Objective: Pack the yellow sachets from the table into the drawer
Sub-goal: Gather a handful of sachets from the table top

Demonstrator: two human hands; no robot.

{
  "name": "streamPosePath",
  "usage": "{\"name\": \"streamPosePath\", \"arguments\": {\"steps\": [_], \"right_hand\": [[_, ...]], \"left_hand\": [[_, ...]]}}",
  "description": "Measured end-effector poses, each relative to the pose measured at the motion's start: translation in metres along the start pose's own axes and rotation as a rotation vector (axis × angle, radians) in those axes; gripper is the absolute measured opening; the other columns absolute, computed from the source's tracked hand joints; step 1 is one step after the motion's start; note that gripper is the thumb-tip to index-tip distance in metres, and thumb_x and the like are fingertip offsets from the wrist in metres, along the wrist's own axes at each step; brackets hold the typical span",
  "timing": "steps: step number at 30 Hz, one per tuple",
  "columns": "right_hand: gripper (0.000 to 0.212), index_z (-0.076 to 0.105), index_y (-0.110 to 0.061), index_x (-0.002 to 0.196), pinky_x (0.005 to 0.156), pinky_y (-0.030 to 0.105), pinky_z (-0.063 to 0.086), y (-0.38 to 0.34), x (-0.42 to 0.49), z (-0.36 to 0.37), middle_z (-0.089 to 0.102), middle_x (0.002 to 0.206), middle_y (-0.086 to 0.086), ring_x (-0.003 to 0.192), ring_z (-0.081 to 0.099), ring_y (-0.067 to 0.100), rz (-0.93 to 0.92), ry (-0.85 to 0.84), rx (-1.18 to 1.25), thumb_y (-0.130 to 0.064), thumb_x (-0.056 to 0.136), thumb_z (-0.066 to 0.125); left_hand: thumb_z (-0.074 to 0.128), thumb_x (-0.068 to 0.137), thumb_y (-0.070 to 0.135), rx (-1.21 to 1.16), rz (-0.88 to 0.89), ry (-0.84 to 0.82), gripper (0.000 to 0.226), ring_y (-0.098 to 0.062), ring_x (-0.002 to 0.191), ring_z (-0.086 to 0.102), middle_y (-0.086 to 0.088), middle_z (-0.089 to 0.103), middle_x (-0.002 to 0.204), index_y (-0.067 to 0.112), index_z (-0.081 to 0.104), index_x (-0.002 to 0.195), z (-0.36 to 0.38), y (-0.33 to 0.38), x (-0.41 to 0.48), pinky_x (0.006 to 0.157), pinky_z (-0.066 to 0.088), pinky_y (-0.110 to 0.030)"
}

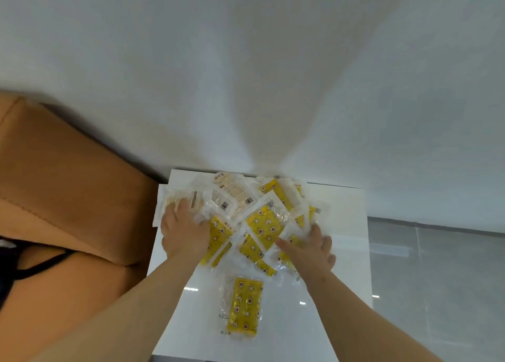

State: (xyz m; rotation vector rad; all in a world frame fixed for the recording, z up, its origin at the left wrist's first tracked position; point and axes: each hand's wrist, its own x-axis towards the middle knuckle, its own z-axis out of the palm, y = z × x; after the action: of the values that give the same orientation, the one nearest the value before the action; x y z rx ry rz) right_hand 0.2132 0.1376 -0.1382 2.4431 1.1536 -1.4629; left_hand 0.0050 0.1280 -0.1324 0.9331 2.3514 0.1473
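Several yellow sachets (266,225) with star prints lie in a loose heap on the far half of a glossy white table (341,225). One yellow sachet (244,305) lies apart, nearer to me, in front of the heap. My left hand (184,231) rests flat on the heap's left side, fingers spread over a yellow sachet and pale packets. My right hand (311,248) lies with straight fingers on the heap's right edge, over clear wrapping. Neither hand grips anything. No drawer is in view.
Pale beige packets (235,194) lie mixed in at the heap's back left. A brown upholstered seat (68,184) stands against the table's left side. A white wall (246,74) rises behind. Grey floor tiles (437,279) show to the right.
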Motion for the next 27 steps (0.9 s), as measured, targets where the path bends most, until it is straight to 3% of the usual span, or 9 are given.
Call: {"name": "streamPosePath", "arguments": {"steps": [4,7,10,14,18,20,23,25,27], "right_hand": [[0.114,-0.013,-0.031,0.148,0.112,0.058,0.006,0.002,0.004,0.015,-0.025,0.154,0.004,0.142,-0.021,0.035,0.048,0.015,-0.117,-0.055,0.074,0.070],[0.119,-0.015,-0.032,0.147,0.111,0.060,0.005,-0.006,0.008,0.015,-0.027,0.153,0.007,0.141,-0.021,0.041,0.069,0.009,-0.126,-0.052,0.071,0.074],[0.125,-0.019,-0.031,0.146,0.110,0.061,0.005,-0.011,0.011,0.017,-0.031,0.151,0.010,0.139,-0.022,0.044,0.092,0.007,-0.171,-0.055,0.068,0.075],[0.134,-0.027,-0.024,0.145,0.108,0.065,0.003,-0.014,0.014,0.024,-0.035,0.149,0.015,0.137,-0.026,0.045,0.109,0.014,-0.247,-0.066,0.063,0.071],[0.135,-0.032,-0.018,0.142,0.106,0.067,0.003,-0.016,0.018,0.029,-0.036,0.147,0.019,0.136,-0.029,0.044,0.119,0.012,-0.318,-0.073,0.064,0.063],[0.133,-0.033,-0.017,0.142,0.106,0.067,0.003,-0.016,0.018,0.029,-0.037,0.147,0.020,0.136,-0.029,0.044,0.125,0.007,-0.343,-0.073,0.067,0.061],[0.134,-0.035,-0.017,0.141,0.106,0.067,0.002,-0.017,0.019,0.029,-0.038,0.146,0.020,0.136,-0.029,0.045,0.128,-0.010,-0.341,-0.075,0.066,0.060],[0.135,-0.034,-0.016,0.141,0.106,0.067,0.001,-0.017,0.018,0.028,-0.038,0.146,0.020,0.136,-0.030,0.045,0.127,-0.016,-0.345,-0.075,0.065,0.061],[0.136,-0.034,-0.016,0.141,0.106,0.067,0.001,-0.018,0.018,0.029,-0.038,0.146,0.020,0.136,-0.030,0.045,0.129,-0.018,-0.347,-0.075,0.064,0.061]], "left_hand": [[0.055,0.087,0.042,0.131,0.019,-0.085,0.071,-0.028,0.144,0.002,-0.002,0.002,0.156,0.029,0.016,0.145,0.003,-0.009,0.035,0.113,0.020,-0.051],[0.050,0.089,0.049,0.199,-0.005,-0.199,0.077,-0.029,0.145,-0.005,0.000,-0.006,0.158,0.030,0.004,0.148,0.009,-0.005,0.042,0.115,0.012,-0.051],[0.046,0.090,0.051,0.232,0.036,-0.158,0.076,-0.030,0.145,-0.001,0.000,-0.003,0.158,0.031,0.002,0.148,0.017,-0.004,0.030,0.113,0.015,-0.051],[0.049,0.086,0.056,0.302,0.134,-0.055,0.073,-0.029,0.132,0.026,-0.003,0.019,0.149,0.032,0.014,0.144,0.020,-0.008,0.007,0.104,0.033,-0.043],[0.051,0.089,0.045,-0.027,0.183,-0.062,0.049,-0.026,0.118,0.041,-0.007,0.044,0.130,0.024,0.043,0.133,0.020,-0.017,-0.004,0.097,0.038,-0.037],[0.052,0.092,0.033,-0.114,0.254,-0.019,0.037,-0.027,0.120,0.042,-0.008,0.049,0.129,0.019,0.052,0.127,0.016,-0.024,0.004,0.099,0.035,-0.036],[0.062,0.085,0.040,0.074,0.226,-0.011,0.065,-0.028,0.139,0.016,-0.002,0.017,0.153,0.032,0.031,0.141,0.008,-0.021,0.026,0.110,0.021,-0.044],[0.065,0.077,0.054,0.217,0.139,-0.121,0.091,-0.027,0.144,-0.001,0.003,-0.007,0.156,0.039,0.008,0.146,0.005,-0.008,0.040,0.112,0.014,-0.051],[0.068,0.072,0.058,0.285,0.095,-0.205,0.104,-0.029,0.144,-0.008,0.001,-0.016,0.156,0.037,-0.002,0.147,0.007,0.006,0.049,0.111,0.014,-0.055]]}}
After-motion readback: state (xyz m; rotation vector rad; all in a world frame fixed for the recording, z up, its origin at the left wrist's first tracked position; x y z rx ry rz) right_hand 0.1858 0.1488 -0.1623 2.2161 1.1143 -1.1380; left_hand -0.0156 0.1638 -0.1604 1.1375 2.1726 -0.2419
